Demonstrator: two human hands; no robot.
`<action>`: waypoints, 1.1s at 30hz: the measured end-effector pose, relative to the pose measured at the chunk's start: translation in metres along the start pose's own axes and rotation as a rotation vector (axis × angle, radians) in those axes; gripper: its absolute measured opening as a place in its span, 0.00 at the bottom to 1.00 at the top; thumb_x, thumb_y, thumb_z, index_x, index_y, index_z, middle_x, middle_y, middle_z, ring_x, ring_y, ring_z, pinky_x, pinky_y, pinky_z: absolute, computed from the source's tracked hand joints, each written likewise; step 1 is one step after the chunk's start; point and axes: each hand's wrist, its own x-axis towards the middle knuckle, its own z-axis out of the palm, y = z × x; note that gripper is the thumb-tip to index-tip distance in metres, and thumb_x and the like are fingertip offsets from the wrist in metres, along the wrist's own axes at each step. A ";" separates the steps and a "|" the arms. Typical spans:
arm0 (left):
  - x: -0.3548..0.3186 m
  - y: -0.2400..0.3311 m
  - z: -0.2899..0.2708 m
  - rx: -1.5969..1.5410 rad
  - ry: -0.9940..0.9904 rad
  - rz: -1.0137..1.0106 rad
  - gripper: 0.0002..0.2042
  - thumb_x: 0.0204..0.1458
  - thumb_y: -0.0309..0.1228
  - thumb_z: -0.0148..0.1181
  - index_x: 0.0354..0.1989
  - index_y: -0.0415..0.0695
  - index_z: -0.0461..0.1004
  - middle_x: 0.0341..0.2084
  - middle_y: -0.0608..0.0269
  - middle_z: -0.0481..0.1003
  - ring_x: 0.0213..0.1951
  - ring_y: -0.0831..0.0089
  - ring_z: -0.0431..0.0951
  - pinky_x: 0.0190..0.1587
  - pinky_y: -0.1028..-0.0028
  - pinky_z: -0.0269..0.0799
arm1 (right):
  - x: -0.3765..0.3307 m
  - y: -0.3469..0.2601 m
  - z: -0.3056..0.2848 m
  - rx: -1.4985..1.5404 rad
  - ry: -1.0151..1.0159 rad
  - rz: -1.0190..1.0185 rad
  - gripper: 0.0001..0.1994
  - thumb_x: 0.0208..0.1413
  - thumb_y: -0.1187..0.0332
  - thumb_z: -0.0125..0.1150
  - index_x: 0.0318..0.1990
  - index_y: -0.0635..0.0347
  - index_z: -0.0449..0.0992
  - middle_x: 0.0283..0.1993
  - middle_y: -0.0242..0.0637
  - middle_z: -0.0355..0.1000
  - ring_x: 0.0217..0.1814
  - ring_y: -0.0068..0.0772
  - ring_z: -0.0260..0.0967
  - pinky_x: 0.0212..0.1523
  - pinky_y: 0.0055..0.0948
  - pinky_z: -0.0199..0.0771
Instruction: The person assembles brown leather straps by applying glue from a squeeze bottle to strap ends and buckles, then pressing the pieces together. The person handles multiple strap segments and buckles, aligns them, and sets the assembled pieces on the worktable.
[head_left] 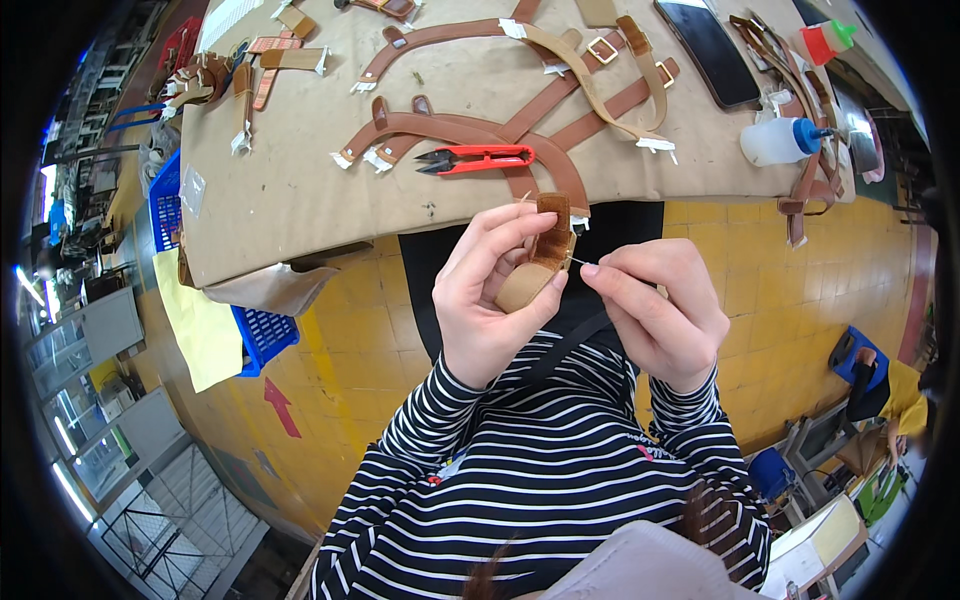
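Observation:
My left hand [470, 300] is closed around a leather strap [524, 287] with a tan face and a darker brown side, bent into a loop just off the table's front edge. Its thumb and fingers press the bend. From the right, my right hand [665, 310] pinches a thin needle-like metal piece [578, 261] whose far end meets the strap's edge. Whether it has entered the leather is too small to tell. Beyond my hands, red thread snips [490, 156] lie on several brown straps [440, 125], some with gold buckles and white-wrapped ends.
Brown paper covers the table [280, 190]. A dark phone [708, 50], a blue-capped squeeze bottle [775, 142] and a green-capped red bottle [825, 42] stand or lie at the right. More straps hang over the right edge. Left of the table is a blue crate [265, 340]. Another person [900, 400] is at far right.

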 end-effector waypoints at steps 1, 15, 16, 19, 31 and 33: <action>0.000 0.000 0.000 0.027 0.004 0.008 0.23 0.43 0.13 0.64 0.51 0.33 0.72 0.51 0.56 0.67 0.47 0.76 0.73 0.50 0.78 0.71 | 0.000 0.000 0.001 0.013 0.012 0.013 0.17 0.31 0.83 0.67 0.36 0.68 0.80 0.35 0.39 0.73 0.33 0.37 0.71 0.33 0.30 0.73; -0.002 0.000 0.000 0.057 -0.024 0.051 0.23 0.41 0.13 0.65 0.50 0.33 0.73 0.50 0.57 0.67 0.43 0.77 0.73 0.48 0.78 0.72 | -0.002 0.003 0.004 0.071 0.087 0.067 0.14 0.33 0.83 0.66 0.34 0.71 0.79 0.33 0.42 0.73 0.32 0.40 0.71 0.31 0.31 0.73; -0.002 0.000 0.001 0.059 -0.025 0.054 0.23 0.41 0.13 0.65 0.51 0.33 0.73 0.50 0.57 0.67 0.44 0.77 0.73 0.48 0.78 0.72 | -0.001 0.002 0.005 0.063 0.094 0.061 0.14 0.32 0.83 0.66 0.34 0.71 0.78 0.33 0.43 0.73 0.32 0.40 0.71 0.31 0.31 0.73; -0.003 -0.002 0.001 0.028 -0.018 0.032 0.23 0.42 0.13 0.65 0.51 0.33 0.73 0.50 0.57 0.67 0.46 0.76 0.73 0.49 0.78 0.72 | -0.001 0.001 0.005 0.054 0.093 0.049 0.15 0.31 0.83 0.66 0.33 0.71 0.78 0.33 0.43 0.73 0.32 0.41 0.71 0.31 0.31 0.73; -0.006 -0.001 -0.001 -0.186 -0.017 -0.118 0.23 0.43 0.13 0.64 0.52 0.34 0.72 0.53 0.56 0.67 0.52 0.73 0.72 0.56 0.74 0.68 | 0.003 -0.013 -0.013 0.098 0.111 0.126 0.14 0.31 0.84 0.66 0.32 0.69 0.79 0.30 0.42 0.72 0.29 0.38 0.70 0.28 0.29 0.70; -0.005 -0.002 0.000 -0.194 -0.016 -0.111 0.23 0.43 0.13 0.64 0.52 0.34 0.72 0.53 0.56 0.67 0.52 0.73 0.72 0.56 0.74 0.68 | 0.004 -0.012 -0.013 0.099 0.127 0.148 0.13 0.32 0.84 0.67 0.32 0.69 0.79 0.29 0.41 0.72 0.28 0.38 0.70 0.28 0.29 0.70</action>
